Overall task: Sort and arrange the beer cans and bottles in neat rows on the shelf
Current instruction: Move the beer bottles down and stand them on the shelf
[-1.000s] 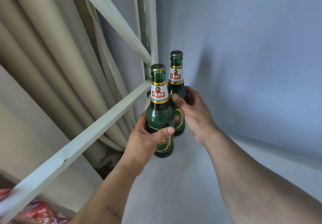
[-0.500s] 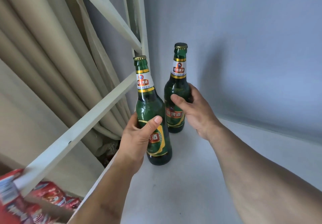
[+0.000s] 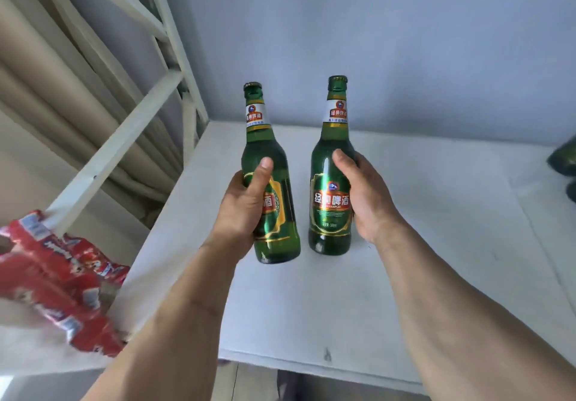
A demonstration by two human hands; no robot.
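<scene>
Nearest us, at the white shelf board's [image 3: 311, 307] front left corner, lies a blurred red printed plastic pack [image 3: 59, 282]. Over the board's middle, our left hand [image 3: 241, 210] wraps a green glass beer bottle with a gold-edged label [image 3: 269, 188], thumb up its front, tilted slightly. Just right of it our right hand [image 3: 363, 195] clasps a second green glass bottle [image 3: 331, 188], upright. A second ago both stood together in the back left corner; now we have drawn them forward and apart, so we judge this as re-spacing for a row. Whether their bases touch the board we cannot tell. At the right edge sit dark green bottle bases [image 3: 564, 163].
</scene>
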